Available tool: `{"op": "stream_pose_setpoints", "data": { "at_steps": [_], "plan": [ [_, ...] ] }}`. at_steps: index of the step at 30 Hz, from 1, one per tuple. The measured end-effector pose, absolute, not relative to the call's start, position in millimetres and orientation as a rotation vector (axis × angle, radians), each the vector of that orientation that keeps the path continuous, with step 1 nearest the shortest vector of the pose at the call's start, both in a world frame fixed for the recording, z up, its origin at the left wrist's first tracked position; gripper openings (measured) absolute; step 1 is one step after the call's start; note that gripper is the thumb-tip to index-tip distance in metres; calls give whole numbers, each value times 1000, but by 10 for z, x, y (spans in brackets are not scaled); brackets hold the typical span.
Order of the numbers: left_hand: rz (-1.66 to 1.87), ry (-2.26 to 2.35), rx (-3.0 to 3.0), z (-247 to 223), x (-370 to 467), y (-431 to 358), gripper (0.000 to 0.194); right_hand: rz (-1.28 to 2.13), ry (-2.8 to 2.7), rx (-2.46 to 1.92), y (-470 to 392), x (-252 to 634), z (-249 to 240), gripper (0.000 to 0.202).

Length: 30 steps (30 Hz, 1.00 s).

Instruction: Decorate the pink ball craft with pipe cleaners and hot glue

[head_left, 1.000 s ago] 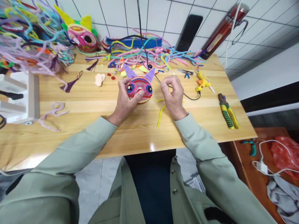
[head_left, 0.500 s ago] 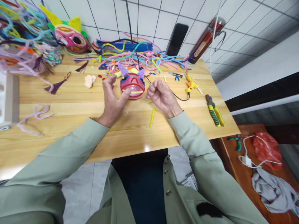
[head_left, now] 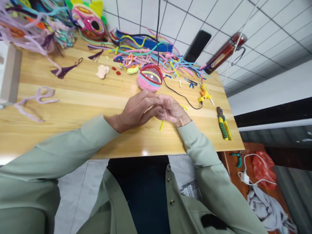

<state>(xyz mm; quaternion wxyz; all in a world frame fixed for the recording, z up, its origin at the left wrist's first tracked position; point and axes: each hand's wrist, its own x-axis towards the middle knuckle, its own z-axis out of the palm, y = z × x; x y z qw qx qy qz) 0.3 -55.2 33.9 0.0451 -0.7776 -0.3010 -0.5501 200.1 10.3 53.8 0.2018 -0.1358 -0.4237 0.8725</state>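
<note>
My left hand [head_left: 141, 111] reaches across toward the right, its fingers stretched out and touching the fingers of my right hand [head_left: 173, 110]. The right hand's fingers are curled, palm side partly showing; whatever may lie between them is hidden. Just beyond the hands, apart from them, a round pink craft ball [head_left: 149, 85] rests tilted on the table. It has pink coiled strands below, a light blue band, and a red-rimmed mouth shape with a pale yellow line over a clear part. Its eyes and ears are out of sight. A yellow strip [head_left: 162, 125] lies below the right hand.
Several fuzzy craft stems [head_left: 143, 48] lie along the tiled wall, near a finished mask-like ball [head_left: 89, 22]. A glue gun [head_left: 205, 94], scissors-like snips [head_left: 191, 81] and pliers [head_left: 224, 125] lie right. A phone [head_left: 198, 45] and flask [head_left: 226, 53] lean on the wall.
My left hand has let go of the ball and moved right to meet my right hand. The ball has tipped back, so its eyes and purple ears no longer show. The view has shifted.
</note>
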Motion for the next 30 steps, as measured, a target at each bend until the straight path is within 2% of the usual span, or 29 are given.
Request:
{"op": "stream_pose_setpoints", "data": {
  "at_steps": [3,7,9,12,19,30],
  "plan": [
    [-1716,-936,-2374,352,18,-526,20,2390,-1283,-437,73,1984,561,59],
    [-1666,-1043,-2408,337,14,-510,32,2331,-1282,-596,50,1969,577,47],
    [-1657,-1046,-2415,323,4,-505,33,2322,-1274,-607,50,1966,570,47],
    [-1638,-1026,-2434,307,-5,-490,29,2323,-1276,-593,56,1962,556,50],
    [-1672,-929,-2374,330,-10,-500,9,2329,-1223,-708,45,1953,551,32],
    [-1672,-1013,-2363,296,-6,-521,9,2386,-1210,-741,48,1955,522,32]
  ]
}}
